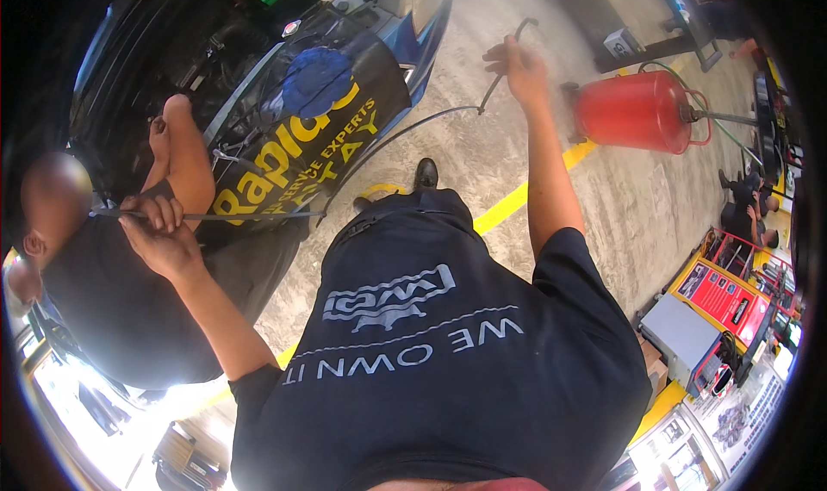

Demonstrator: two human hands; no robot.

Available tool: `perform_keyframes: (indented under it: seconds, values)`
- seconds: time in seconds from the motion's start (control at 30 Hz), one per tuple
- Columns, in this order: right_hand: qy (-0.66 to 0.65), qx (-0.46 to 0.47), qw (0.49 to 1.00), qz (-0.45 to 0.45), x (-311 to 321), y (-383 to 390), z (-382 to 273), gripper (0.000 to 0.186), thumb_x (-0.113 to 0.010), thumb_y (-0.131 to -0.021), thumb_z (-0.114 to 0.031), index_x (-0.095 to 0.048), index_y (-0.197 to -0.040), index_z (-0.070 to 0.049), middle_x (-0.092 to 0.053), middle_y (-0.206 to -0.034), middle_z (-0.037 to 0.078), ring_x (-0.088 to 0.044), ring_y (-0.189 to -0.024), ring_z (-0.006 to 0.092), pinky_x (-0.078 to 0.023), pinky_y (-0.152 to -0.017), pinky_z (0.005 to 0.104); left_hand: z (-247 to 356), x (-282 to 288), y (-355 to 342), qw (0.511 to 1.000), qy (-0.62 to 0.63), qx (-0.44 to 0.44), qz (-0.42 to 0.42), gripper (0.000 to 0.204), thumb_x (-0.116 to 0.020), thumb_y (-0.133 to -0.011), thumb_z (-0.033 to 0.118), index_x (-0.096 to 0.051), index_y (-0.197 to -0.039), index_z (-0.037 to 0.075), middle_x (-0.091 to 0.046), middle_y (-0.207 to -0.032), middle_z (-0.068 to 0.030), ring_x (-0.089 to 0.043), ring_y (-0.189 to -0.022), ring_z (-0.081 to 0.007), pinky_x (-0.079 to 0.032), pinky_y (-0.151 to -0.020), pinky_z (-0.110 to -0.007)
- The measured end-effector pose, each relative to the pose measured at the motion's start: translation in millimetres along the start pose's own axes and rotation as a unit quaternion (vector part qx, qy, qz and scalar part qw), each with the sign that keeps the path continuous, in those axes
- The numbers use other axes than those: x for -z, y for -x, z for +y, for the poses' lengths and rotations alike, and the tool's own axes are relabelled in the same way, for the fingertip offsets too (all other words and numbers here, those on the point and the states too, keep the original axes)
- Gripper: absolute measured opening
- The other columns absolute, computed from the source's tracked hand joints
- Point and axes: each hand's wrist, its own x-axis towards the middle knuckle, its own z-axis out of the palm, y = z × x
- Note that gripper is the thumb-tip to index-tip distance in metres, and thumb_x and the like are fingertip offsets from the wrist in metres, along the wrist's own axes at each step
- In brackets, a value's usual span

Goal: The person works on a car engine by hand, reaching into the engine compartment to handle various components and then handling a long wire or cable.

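My left hand [159, 233] is closed on a long, thin black bent tube [396, 133], at left beside a co-worker's shoulder. My right hand [521, 73] grips the tube near its hooked upper end, out over the concrete floor. The tube runs between my hands with several bends and passes in front of a black fender cover [370, 77] with yellow lettering, which is draped on a car's side. A blue cloth [314, 77] lies on the cover.
A co-worker [95, 293] leans over the car's open engine bay [189, 34] at left. A red wheeled tank [624, 112] stands at right beside a yellow floor line [508, 207]. A red machine [724, 293], more people [745, 207] and a bench [629, 56] are farther right.
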Motion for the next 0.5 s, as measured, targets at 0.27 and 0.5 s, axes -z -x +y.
perform_keyframes:
  seconds: [0.27,0.5]
  values:
    - [0.010,0.017,1.000,0.004,0.9,-0.1,1.1,0.054,-0.050,-0.099,-0.045,-0.068,-0.088,0.005,-0.072,-0.082,0.014,-0.070,-0.067,0.0192,-0.052,-0.062,0.0278,0.8,-0.8,2.2,1.000,-0.010,0.002,-0.004,0.030,-0.046,-0.103,0.034,-0.055,-0.109,0.006,-0.035,-0.067,0.0007,-0.029,-0.053,-0.0085,-0.027,-0.052,-0.024]
    - [0.014,0.021,1.000,-0.001,-3.9,0.4,-0.7,0.054,-0.051,-0.099,-0.044,-0.069,-0.086,0.006,-0.071,-0.080,0.014,-0.069,-0.066,0.0193,-0.053,-0.061,0.0285,1.9,5.1,5.3,1.000,-0.014,0.004,0.008,0.030,-0.046,-0.103,0.034,-0.055,-0.108,0.006,-0.033,-0.064,0.0010,-0.028,-0.052,-0.0083,-0.027,-0.052,-0.024]
